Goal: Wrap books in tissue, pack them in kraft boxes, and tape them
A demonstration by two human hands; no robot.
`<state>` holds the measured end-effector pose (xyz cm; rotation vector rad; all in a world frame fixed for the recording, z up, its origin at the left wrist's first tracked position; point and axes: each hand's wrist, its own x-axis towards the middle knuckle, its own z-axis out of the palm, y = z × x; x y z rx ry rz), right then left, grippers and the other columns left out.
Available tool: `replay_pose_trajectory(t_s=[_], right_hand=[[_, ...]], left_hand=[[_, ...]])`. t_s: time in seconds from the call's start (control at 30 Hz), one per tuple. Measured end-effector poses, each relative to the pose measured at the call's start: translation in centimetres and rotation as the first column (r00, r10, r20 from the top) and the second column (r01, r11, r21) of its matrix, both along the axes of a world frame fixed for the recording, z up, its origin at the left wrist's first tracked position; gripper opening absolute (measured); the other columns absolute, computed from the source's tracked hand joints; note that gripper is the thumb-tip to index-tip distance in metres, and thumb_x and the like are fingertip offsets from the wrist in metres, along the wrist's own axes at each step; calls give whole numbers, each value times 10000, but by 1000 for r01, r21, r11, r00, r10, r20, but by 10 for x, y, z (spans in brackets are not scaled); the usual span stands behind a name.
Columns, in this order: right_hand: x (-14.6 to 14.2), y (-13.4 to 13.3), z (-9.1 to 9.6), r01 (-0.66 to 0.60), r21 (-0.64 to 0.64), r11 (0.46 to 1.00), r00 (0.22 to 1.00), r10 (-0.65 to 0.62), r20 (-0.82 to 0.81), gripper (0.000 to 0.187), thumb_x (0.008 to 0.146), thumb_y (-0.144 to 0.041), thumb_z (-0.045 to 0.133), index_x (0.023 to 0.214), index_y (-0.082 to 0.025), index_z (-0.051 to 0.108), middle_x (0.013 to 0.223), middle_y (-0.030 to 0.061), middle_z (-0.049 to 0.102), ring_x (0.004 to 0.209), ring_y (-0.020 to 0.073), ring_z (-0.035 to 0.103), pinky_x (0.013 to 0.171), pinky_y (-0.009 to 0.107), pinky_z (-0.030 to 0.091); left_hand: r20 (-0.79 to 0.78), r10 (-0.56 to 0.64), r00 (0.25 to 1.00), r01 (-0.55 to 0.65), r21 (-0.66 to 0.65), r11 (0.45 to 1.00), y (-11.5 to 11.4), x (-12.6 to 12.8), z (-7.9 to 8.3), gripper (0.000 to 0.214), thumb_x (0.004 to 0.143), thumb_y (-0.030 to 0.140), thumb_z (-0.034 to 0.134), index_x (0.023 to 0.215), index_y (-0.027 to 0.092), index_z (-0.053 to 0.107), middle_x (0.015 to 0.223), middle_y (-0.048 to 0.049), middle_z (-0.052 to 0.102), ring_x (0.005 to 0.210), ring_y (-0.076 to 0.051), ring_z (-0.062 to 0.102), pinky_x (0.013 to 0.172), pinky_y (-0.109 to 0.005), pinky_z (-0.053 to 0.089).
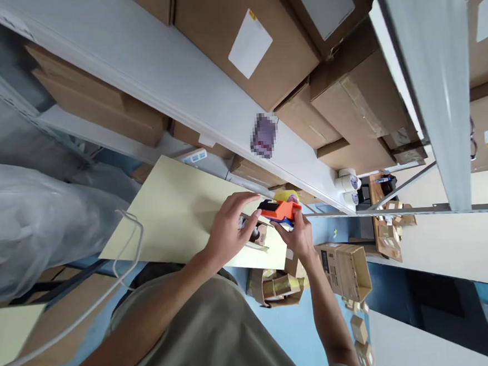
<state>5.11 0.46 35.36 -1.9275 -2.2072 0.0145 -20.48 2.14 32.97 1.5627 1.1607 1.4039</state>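
Observation:
My right hand (297, 236) is closed around the handle of an orange tape dispenser (280, 210) that carries a yellowish roll of tape (287, 195). My left hand (230, 228) rests with bent fingers on a pale yellow sheet of card (175, 215), its fingertips touching the dispenser's front end. A small dark object lies under the left hand's fingers; I cannot make out what it is. The card lies on the work surface under a white shelf.
A white metal shelf (169, 71) carries several brown cartons (250, 37). Clear plastic bags (25, 220) bulge at the left. An open carton (348, 267) and smaller boxes sit on the blue floor (288, 330). A white cable (120, 269) hangs near my chest.

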Motion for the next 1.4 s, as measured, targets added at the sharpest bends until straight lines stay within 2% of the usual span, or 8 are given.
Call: replay_pose_trajectory(t_s=[0.17, 0.3, 0.5, 0.63, 0.93, 1.07, 1.23, 1.4], right_hand=[[-19, -21, 19, -72, -92, 993, 997, 73, 7, 613, 986, -646, 727, 1430, -239, 617, 1171, 200, 812, 980, 374, 812, 823, 516, 697], [-27, -31, 30, -94, -191, 977, 992, 108, 61, 519, 973, -657, 753, 1302, -262, 684, 1033, 162, 817, 885, 347, 807, 770, 474, 689], [-38, -38, 49, -106, -328, 939, 985, 143, 92, 621, 969, -638, 764, 1351, -163, 647, 1005, 148, 824, 874, 325, 812, 760, 395, 645], [-54, -33, 67, 9, -533, 846, 992, 61, 113, 549, 973, -638, 738, 1305, -205, 672, 1004, 95, 825, 865, 289, 793, 738, 335, 582], [-88, 1, 72, 251, -819, 515, 958, -9, 287, 517, 1025, -731, 635, 1004, -226, 743, 940, 74, 810, 784, 213, 741, 628, 272, 414], [-77, 18, 90, 258, -882, 394, 962, -20, 272, 576, 990, -783, 631, 953, -220, 744, 853, 68, 795, 741, 222, 739, 614, 288, 431], [-84, 38, 97, 321, -855, 408, 941, -39, 335, 621, 970, -824, 619, 832, -221, 674, 779, 59, 771, 660, 206, 706, 597, 298, 428], [-118, 60, 67, 347, -820, 456, 913, 36, 406, 620, 1015, -795, 597, 789, -222, 664, 772, 78, 763, 718, 224, 720, 631, 296, 419]], left_hand=[[10, -76, 997, 76, -11, 997, -2, -20, 1, 307, 1097, 358, 575, 1382, 313, 681, 1361, -68, 734, 1307, -273, 680, 1155, -453, 586], [64, -222, 973, 226, -65, 972, 6, -28, -13, 205, 1074, 413, 630, 1165, 293, 769, 1135, -58, 788, 1104, -257, 724, 1007, -406, 620], [283, -363, 888, 430, -229, 873, 7, -33, -26, 283, 1011, 500, 708, 947, 241, 802, 972, -53, 797, 872, -199, 705, 784, -313, 581], [408, -345, 845, 496, -359, 791, 1, -37, -38, 315, 949, 532, 756, 911, 225, 811, 898, -39, 791, 784, -177, 682, 687, -283, 539], [619, -135, 774, 590, -625, 512, -26, -14, -115, 471, 644, 664, 932, 778, 224, 834, 826, -56, 819, 796, -226, 724, 718, -329, 569], [595, -61, 801, 546, -684, 483, -24, -17, -147, 429, 646, 613, 938, 831, 232, 870, 877, -63, 833, 785, -221, 687, 665, -317, 511], [567, 5, 824, 501, -732, 462, -5, -23, -193, 456, 613, 587, 974, 785, 188, 837, 716, -52, 714, 687, -180, 580, 662, -325, 444], [584, 85, 808, 495, -749, 441, 2, -13, -232, 465, 580, 580, 967, 737, 175, 801, 642, -25, 641, 642, -151, 520, 655, -317, 424]])
